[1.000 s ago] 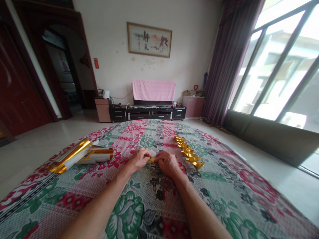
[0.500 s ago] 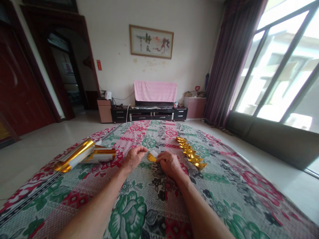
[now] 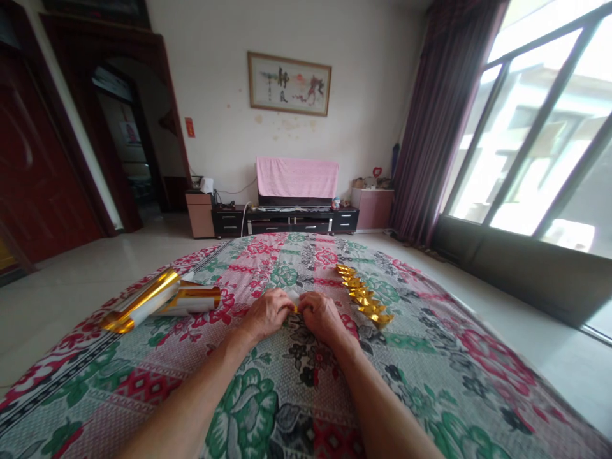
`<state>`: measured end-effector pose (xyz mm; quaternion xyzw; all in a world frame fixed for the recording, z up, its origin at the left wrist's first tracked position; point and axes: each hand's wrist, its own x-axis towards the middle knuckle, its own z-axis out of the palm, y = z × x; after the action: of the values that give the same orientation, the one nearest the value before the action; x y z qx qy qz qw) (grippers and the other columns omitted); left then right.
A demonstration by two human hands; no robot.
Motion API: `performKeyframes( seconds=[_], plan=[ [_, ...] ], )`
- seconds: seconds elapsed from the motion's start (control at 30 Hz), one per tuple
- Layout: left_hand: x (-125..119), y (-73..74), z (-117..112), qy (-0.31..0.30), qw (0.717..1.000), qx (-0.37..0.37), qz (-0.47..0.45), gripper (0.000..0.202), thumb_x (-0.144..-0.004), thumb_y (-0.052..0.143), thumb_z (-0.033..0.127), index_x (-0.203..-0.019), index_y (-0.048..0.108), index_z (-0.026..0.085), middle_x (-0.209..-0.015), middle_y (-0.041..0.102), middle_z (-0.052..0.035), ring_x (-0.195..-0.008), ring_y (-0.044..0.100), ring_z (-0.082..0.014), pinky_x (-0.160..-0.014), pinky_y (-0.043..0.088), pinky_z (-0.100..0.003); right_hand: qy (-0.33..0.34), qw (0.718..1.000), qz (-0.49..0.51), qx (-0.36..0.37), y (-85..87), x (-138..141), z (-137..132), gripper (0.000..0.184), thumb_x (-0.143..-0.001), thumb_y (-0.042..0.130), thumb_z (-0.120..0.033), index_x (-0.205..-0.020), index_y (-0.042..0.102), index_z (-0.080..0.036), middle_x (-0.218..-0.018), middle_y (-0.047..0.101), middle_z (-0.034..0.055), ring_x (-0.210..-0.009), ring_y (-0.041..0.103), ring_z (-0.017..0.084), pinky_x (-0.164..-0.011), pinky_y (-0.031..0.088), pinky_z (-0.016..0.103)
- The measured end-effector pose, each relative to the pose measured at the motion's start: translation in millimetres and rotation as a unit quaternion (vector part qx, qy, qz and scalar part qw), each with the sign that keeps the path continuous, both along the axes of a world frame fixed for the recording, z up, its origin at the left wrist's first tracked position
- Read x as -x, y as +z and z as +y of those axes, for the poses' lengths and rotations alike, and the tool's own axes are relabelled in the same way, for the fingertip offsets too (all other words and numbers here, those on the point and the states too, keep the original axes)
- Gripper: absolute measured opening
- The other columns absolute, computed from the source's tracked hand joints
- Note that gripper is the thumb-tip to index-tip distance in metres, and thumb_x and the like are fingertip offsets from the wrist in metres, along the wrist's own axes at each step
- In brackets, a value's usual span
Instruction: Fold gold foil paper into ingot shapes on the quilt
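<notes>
A small piece of gold-and-white foil paper (image 3: 294,297) lies between my hands on the flowered cloth (image 3: 248,408), mostly covered by fingers. My left hand (image 3: 270,313) is closed on its left side, fingertips pinched at the paper. On the other side my right hand (image 3: 321,313) grips the paper with curled fingers. To the right of my right hand, several folded gold paper ingots (image 3: 363,296) stand in a slanting row.
Curled gold-and-white foil sheets (image 3: 143,303) lie at the cloth's left. Beyond the table's far edge stands a low black TV cabinet (image 3: 270,224) with a pink towel (image 3: 296,176) above it. Windows (image 3: 535,140) and a purple curtain (image 3: 423,127) are on the right.
My left hand has moved right and closed on the foil paper, which showed more openly before. My right hand has stayed at the paper, and the view has shifted slightly.
</notes>
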<state>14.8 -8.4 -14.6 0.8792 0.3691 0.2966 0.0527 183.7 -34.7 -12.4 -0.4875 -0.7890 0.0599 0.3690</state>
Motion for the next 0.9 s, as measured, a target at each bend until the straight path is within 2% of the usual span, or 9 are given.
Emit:
performKeyframes(
  seconds=[0.17,0.27,0.37,0.47,0.53,0.63,0.77,0.9],
  plan=[
    [-3.2,1.7,0.9,0.011,1.0,0.002,0.002,0.023,-0.076,0.046,0.009,-0.08,0.066,0.02,-0.085,0.061,-0.003,-0.086,0.054,-0.0161,-0.081,0.042,-0.028,-0.065,0.998,-0.025,0.005,2.7,2.2,-0.3,0.028,-0.07,0.043,-0.007,-0.078,0.067,-0.019,-0.076,0.066,0.0034,-0.075,0.058,0.014,-0.074,0.039,0.021],
    [-4.5,1.0,0.7,0.018,1.0,0.001,-0.01,0.026,-0.074,0.044,0.006,-0.081,0.064,0.02,-0.084,0.06,-0.0027,-0.085,0.054,-0.016,-0.08,0.042,-0.027,-0.068,0.997,-0.034,0.004,2.6,3.1,-0.4,0.029,-0.073,0.043,-0.009,-0.087,0.066,-0.019,-0.08,0.065,0.0043,-0.075,0.057,0.014,-0.071,0.039,0.021],
    [-4.9,0.2,-0.5,0.017,1.0,-0.007,-0.011,0.024,-0.073,0.045,0.006,-0.079,0.064,0.019,-0.083,0.06,-0.0031,-0.085,0.054,-0.0162,-0.08,0.042,-0.027,-0.075,0.997,-0.035,-0.001,1.4,3.4,-0.9,0.027,-0.075,0.043,-0.011,-0.087,0.066,-0.019,-0.081,0.063,0.0055,-0.079,0.056,0.015,-0.074,0.039,0.022],
    [-5.2,1.1,-3.3,0.012,1.0,-0.019,-0.002,0.015,-0.073,0.05,0.012,-0.077,0.064,0.019,-0.084,0.061,-0.0039,-0.085,0.054,-0.0171,-0.081,0.042,-0.028,-0.092,0.995,-0.018,-0.015,-0.9,3.0,0.1,0.031,-0.071,0.043,-0.008,-0.091,0.065,-0.018,-0.093,0.061,0.0073,-0.091,0.054,0.017,-0.083,0.038,0.025],
    [-5.6,2.5,-5.6,0.013,1.0,-0.022,0.006,0.009,-0.074,0.056,0.021,-0.076,0.063,0.019,-0.083,0.06,-0.0043,-0.085,0.053,-0.0181,-0.081,0.042,-0.029,-0.077,0.997,-0.017,-0.022,-2.6,2.7,1.6,0.039,-0.069,0.042,-0.005,-0.099,0.063,-0.017,-0.108,0.059,0.0075,-0.101,0.051,0.017,-0.089,0.036,0.026],
    [-6.5,4.3,-7.9,0.015,0.999,-0.022,0.02,0.011,-0.072,0.059,0.029,-0.075,0.063,0.018,-0.082,0.06,-0.0047,-0.085,0.053,-0.019,-0.08,0.042,-0.03,-0.042,0.998,-0.045,-0.004,-4.7,2.9,3.5,0.048,-0.069,0.041,-0.005,-0.113,0.055,-0.019,-0.12,0.054,0.0058,-0.109,0.047,0.017,-0.093,0.033,0.028],
    [-7.0,5.9,-8.5,0.018,0.999,-0.022,0.03,0.008,-0.073,0.056,0.021,-0.076,0.063,0.019,-0.083,0.06,-0.0048,-0.084,0.053,-0.019,-0.081,0.042,-0.03,-0.056,0.995,-0.076,0.031,-5.4,3.8,3.8,0.046,-0.072,0.042,-0.008,-0.115,0.05,-0.019,-0.106,0.061,0.0066,-0.099,0.052,0.018,-0.088,0.036,0.028],
    [-5.5,7.0,-7.5,0.015,0.999,-0.023,0.026,0.018,-0.073,0.051,0.014,-0.086,0.062,0.019,-0.087,0.062,-0.0045,-0.085,0.054,-0.0189,-0.082,0.042,-0.031,-0.068,0.995,-0.064,0.018,-4.4,3.9,3.0,0.04,-0.073,0.041,-0.007,-0.109,0.053,-0.017,-0.1,0.061,0.0077,-0.095,0.053,0.017,-0.086,0.036,0.025]
  ],
)
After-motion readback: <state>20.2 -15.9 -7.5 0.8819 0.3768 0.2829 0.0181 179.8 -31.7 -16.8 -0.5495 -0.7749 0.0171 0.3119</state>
